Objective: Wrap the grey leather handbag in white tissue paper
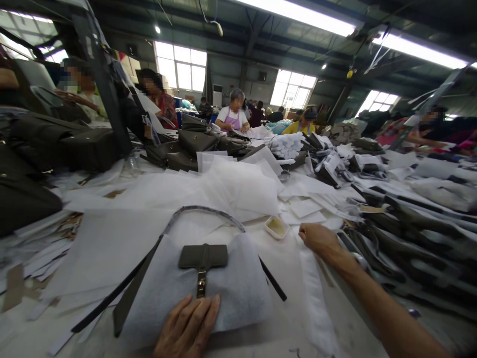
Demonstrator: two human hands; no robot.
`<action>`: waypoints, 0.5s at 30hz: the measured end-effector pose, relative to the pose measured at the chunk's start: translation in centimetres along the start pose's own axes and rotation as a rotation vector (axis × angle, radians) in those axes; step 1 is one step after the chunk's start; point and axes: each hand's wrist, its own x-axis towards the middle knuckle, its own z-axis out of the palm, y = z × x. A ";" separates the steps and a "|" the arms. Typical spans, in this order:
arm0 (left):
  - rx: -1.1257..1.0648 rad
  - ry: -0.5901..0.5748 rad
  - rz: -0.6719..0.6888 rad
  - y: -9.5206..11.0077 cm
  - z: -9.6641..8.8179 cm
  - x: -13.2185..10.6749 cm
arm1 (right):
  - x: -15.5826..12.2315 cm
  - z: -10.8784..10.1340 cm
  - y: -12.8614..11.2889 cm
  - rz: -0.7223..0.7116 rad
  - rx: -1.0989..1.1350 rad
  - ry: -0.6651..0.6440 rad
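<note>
My left hand lies flat with its fingers stretched out on a handbag wrapped in white tissue, just below the bag's olive flap tab and its gold clasp. The bag's wrapped handle arches above it and a dark strap trails off to the left. My right hand reaches forward to the right of the bag, fingers curled, beside a small shallow white dish. I cannot make out anything in that hand.
Loose white tissue sheets cover the table. Olive handbags are stacked at the back and left. Piles of dark straps and parts fill the right side. Other people sit working along the far side.
</note>
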 end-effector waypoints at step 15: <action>0.067 0.091 -0.044 0.6 1.7 -0.4 | 10.8 3.1 -6.6 0.087 0.523 0.157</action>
